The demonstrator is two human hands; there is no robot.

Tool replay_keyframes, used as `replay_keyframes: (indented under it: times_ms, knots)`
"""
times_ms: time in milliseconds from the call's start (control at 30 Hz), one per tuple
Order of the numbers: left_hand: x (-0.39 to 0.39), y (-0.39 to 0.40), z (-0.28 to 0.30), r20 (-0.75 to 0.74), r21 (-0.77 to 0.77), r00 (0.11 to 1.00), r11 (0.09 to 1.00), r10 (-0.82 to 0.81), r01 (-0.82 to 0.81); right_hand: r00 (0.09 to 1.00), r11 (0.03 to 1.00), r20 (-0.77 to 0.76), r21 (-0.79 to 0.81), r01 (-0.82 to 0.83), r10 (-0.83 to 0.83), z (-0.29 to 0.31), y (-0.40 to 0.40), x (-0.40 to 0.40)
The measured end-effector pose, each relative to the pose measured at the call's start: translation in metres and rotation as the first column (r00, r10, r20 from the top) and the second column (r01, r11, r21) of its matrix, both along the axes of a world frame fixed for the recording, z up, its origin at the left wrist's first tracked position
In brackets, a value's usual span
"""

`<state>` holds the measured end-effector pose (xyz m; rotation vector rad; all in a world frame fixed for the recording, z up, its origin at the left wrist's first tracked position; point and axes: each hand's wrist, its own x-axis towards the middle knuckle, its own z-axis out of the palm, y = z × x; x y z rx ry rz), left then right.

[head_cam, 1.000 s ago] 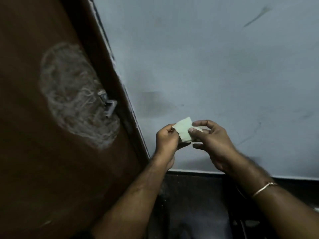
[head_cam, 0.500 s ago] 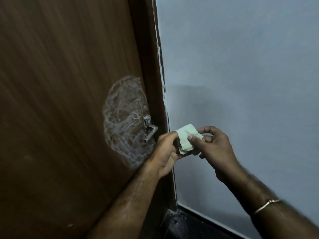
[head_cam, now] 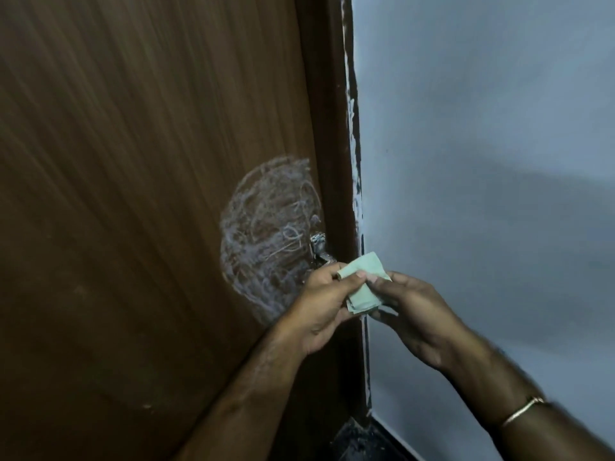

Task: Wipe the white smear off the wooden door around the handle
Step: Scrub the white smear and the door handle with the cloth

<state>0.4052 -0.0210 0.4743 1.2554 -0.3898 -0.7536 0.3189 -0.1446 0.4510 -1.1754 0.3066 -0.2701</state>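
1. Head view: the wooden door (head_cam: 133, 194) is filling the left half of the frame, and a round patch of white smear (head_cam: 266, 237) is sitting on it, scribbled and streaky, just left of the metal handle (head_cam: 318, 249) and reaching down below it.
2. The dark door frame (head_cam: 327, 128) is running beside the handle, with white paint flecks along its edge where it is meeting the pale blue-grey wall (head_cam: 482, 161).
3. The left hand (head_cam: 319, 307) is pinching a folded pale green cloth (head_cam: 364, 284) with thumb on top, and is covering the lower edge of the smear and the tip of the handle.
4. The right hand (head_cam: 416, 314) is gripping the same cloth from the other side, fingers curled under it.
5. A thin bangle (head_cam: 522, 410) is circling the right wrist.
6. The cloth is sitting just right of the handle, in front of the frame; whether it touches them cannot be told.
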Motion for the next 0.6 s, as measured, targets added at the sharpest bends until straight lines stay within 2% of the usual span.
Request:
replay_keyframes:
  times_ms: [100,233,367,500,600]
  knots:
    - [0.004,0.005,-0.018,-0.015,0.055,0.999,0.997,0.049,-0.048,0.996,0.986,-0.021,0.149,-0.077,0.081,-0.018,-0.001,0.011]
    - [0.019,0.009,-0.041,-0.011,0.092,0.990,0.986,0.142,-0.141,0.995,0.974,-0.080,0.222,-0.033,0.052,-0.035,0.004,0.030]
    - [0.045,0.014,-0.055,0.013,0.102,0.973,0.968,0.229,-0.229,0.993,0.974,-0.119,0.224,0.015,0.012,-0.042,0.013,0.056]
    - [0.076,0.018,-0.067,0.040,0.131,0.961,0.952,0.274,-0.276,0.986,0.992,-0.159,0.104,0.075,-0.057,-0.044,0.014,0.083]
    - [0.096,0.021,-0.079,0.038,0.154,0.966,0.954,0.254,-0.257,0.983,0.995,-0.182,0.092,0.030,-0.013,-0.052,0.017,0.102]
